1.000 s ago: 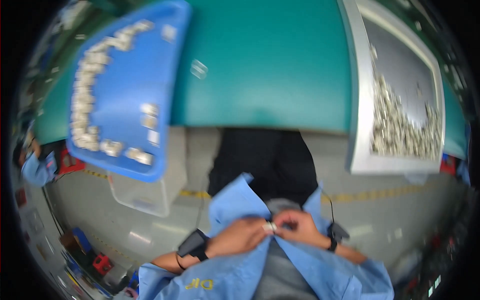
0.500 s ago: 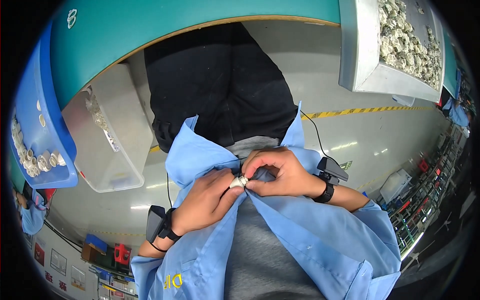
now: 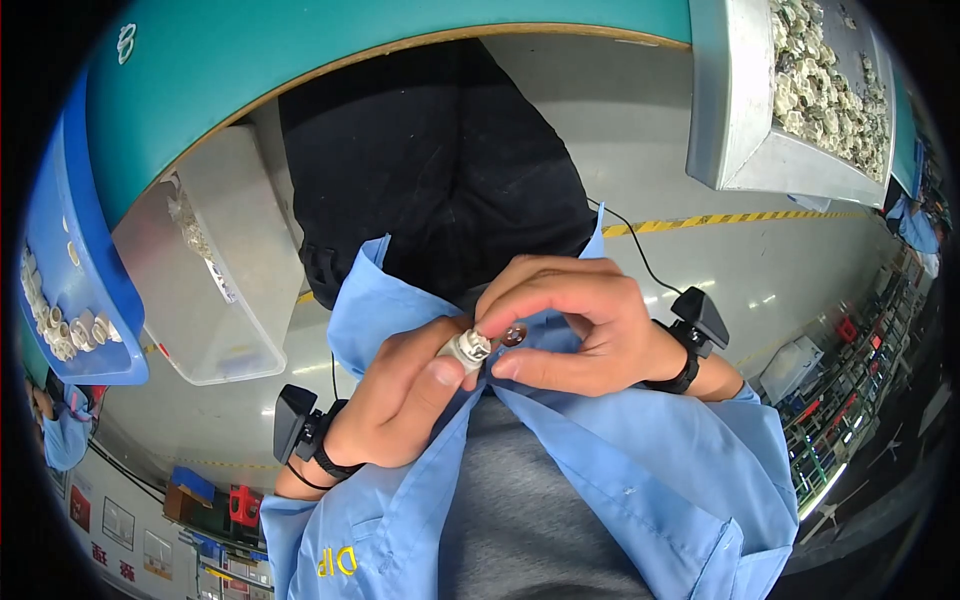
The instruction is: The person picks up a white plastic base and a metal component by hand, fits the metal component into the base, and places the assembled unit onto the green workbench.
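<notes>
My left hand (image 3: 408, 395) is closed around a small white cylindrical socket-like part (image 3: 469, 348), with its thumb and fingers pressing on the sides. The end of the part facing my right hand shows a stepped, notched shape. My right hand (image 3: 585, 325) has its index fingertip at that end, touching or very close; I cannot tell which. Its thumb is well apart from the index finger, and I see nothing gripped between them. A shiny round brownish disc (image 3: 514, 334) shows between that thumb and finger, against the blue jacket.
A green table (image 3: 400, 25) runs along the far side. At left stand a blue bin (image 3: 125, 320) with white cylindrical parts and a translucent box (image 3: 215, 350). A metal tray (image 3: 740, 165) at far right holds many small white and metallic pieces. A cable hangs beside each wrist.
My right thumb has come off the white part and spread away from the index finger. The part has turned in my left hand, its notched end now showing more.
</notes>
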Motion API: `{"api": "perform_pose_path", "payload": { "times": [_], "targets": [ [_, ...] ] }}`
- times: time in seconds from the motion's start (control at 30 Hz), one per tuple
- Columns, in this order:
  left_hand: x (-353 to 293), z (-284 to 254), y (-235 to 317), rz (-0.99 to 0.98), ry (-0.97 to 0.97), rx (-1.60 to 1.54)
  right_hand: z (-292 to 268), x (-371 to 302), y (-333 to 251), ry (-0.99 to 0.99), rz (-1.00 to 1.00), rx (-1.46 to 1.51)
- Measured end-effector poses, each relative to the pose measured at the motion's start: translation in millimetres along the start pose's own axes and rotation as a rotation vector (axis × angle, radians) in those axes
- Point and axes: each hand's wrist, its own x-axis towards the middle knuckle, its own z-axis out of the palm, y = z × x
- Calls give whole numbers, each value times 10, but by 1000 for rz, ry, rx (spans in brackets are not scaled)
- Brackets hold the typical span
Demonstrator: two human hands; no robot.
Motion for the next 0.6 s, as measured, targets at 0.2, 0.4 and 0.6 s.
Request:
{"api": "perform_pose_path", "payload": {
  "times": [0.2, 0.4, 0.6],
  "targets": [
    [272, 30, 37, 44, -93, -136, -230, 68, -146, 34, -74, -63],
    [610, 223, 31, 164, 7, -58, -493, 60, -246, 91, -62, -190],
    [873, 337, -104, 271, 64, 122, -677, -15, -323, 121, 5, -325]
  ]
}}
